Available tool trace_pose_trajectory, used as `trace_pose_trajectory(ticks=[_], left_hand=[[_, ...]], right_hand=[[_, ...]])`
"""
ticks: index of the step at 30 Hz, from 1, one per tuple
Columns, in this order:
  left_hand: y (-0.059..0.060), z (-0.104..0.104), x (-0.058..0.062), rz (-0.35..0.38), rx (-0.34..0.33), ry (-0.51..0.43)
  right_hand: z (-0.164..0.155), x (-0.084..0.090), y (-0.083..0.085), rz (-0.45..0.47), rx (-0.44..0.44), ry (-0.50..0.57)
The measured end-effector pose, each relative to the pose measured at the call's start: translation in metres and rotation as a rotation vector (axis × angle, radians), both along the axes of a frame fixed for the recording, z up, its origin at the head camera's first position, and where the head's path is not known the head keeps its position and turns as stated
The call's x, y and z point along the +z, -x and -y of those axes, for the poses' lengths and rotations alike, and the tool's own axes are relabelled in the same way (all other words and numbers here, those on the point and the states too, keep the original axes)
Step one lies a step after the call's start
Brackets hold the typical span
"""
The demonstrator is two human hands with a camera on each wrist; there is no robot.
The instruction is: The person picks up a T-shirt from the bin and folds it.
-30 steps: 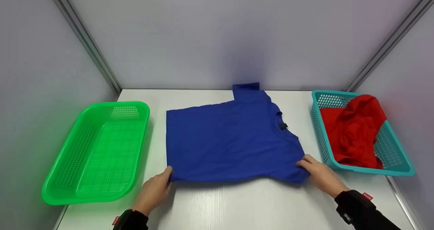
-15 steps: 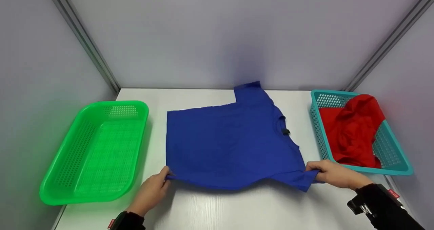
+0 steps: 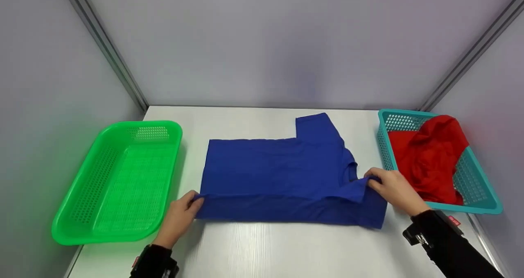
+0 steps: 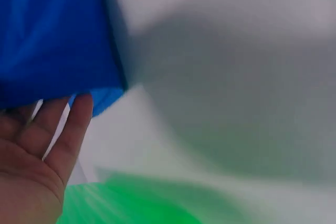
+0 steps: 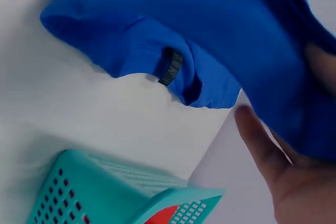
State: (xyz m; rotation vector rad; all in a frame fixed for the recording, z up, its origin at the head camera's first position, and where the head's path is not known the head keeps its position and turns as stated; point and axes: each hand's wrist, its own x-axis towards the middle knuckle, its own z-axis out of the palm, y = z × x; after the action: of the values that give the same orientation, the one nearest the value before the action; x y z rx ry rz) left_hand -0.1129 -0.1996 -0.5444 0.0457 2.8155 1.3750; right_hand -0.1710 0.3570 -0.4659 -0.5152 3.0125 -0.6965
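Note:
A blue T-shirt [image 3: 262,167] lies sideways on the white table, its neck toward the right and one sleeve pointing to the back. Its near edge is raised and partly turned over. At the hem's near corner my left hand [image 3: 179,216] pinches the cloth between thumb and fingers. My right hand [image 3: 397,190] grips the shirt at the shoulder end, with the near sleeve hanging below. In the left wrist view the fingers of the left hand [image 4: 39,150] sit under the hem. A dark neck label [image 5: 171,66] shows in the right wrist view.
A green plastic basket [image 3: 163,229] stands on the left with nothing in it. On the right is a teal basket [image 3: 485,188] holding a red garment [image 3: 430,159]. Grey walls [image 3: 286,44] enclose the table's back and sides.
Both hands have lifted the shirt's near edge and carried it away from the table's front, turning it over. The shirt has shifted slightly right. The baskets stay put.

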Motion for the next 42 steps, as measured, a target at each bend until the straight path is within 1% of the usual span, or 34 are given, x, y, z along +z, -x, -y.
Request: trace_pose_trajectory(ticks=[2,4,7,10,12,15,17,19,21,22,24,26,28,30,31,32,34,35,36,37,38,40,42], left_hand=[[0.010,-0.005,0.001,-0.013,0.054,0.001],[0.020,-0.010,0.003,-0.022,0.087,0.017],[0.033,-0.016,0.001,-0.036,0.110,0.054],[0.043,-0.019,-0.003,-0.075,0.111,0.141],[0.047,-0.019,-0.006,-0.100,0.121,0.205],[0.051,-0.018,-0.012,-0.098,0.147,0.279],[0.052,-0.017,-0.015,-0.070,0.164,0.295],[0.053,-0.017,-0.018,-0.049,0.175,0.307],[0.053,-0.017,-0.021,-0.029,0.186,0.306],[0.053,-0.018,-0.022,-0.019,0.191,0.303],[0.053,-0.020,-0.022,0.011,0.207,0.289],[0.053,-0.022,-0.021,0.062,0.224,0.271],[0.052,-0.024,-0.020,0.106,0.247,0.258],[0.050,-0.027,-0.020,0.134,0.275,0.256],[0.049,-0.028,-0.019,0.135,0.285,0.261],[0.048,-0.029,-0.020,0.120,0.293,0.268],[0.046,-0.032,-0.022,0.064,0.294,0.294],[0.045,-0.034,-0.023,0.019,0.278,0.316],[0.044,-0.036,-0.024,-0.027,0.246,0.345],[0.043,-0.038,-0.026,-0.071,0.199,0.378],[0.042,-0.041,-0.028,-0.119,0.143,0.411],[0.038,-0.045,-0.033,-0.209,0.006,0.465],[0.031,-0.048,-0.039,-0.264,-0.125,0.512]], right_hand=[[0.005,-0.001,0.007,-0.079,-0.037,-0.006],[0.009,-0.003,0.014,-0.157,-0.053,-0.034],[0.014,-0.009,0.023,-0.293,-0.053,-0.110],[0.019,-0.017,0.032,-0.443,-0.043,-0.168],[0.023,-0.022,0.038,-0.528,-0.047,-0.178],[0.028,-0.027,0.046,-0.626,-0.052,-0.185],[0.032,-0.028,0.051,-0.668,-0.065,-0.198],[0.036,-0.029,0.054,-0.681,-0.081,-0.228],[0.039,-0.030,0.055,-0.644,-0.112,-0.261],[0.040,-0.031,0.054,-0.599,-0.136,-0.267],[0.043,-0.034,0.052,-0.467,-0.194,-0.238],[0.045,-0.038,0.051,-0.314,-0.266,-0.162],[0.046,-0.043,0.049,-0.187,-0.316,-0.039],[0.046,-0.047,0.047,-0.095,-0.315,0.075],[0.046,-0.050,0.046,-0.067,-0.300,0.105],[0.045,-0.053,0.044,-0.046,-0.277,0.122],[0.044,-0.059,0.039,-0.018,-0.228,0.106],[0.043,-0.062,0.036,-0.017,-0.209,0.080],[0.043,-0.065,0.033,-0.019,-0.195,0.047],[0.042,-0.068,0.030,-0.019,-0.184,0.020],[0.042,-0.072,0.027,-0.018,-0.171,0.000],[0.043,-0.082,0.022,-0.022,-0.123,-0.040],[0.043,-0.092,0.016,-0.041,-0.057,-0.076]])
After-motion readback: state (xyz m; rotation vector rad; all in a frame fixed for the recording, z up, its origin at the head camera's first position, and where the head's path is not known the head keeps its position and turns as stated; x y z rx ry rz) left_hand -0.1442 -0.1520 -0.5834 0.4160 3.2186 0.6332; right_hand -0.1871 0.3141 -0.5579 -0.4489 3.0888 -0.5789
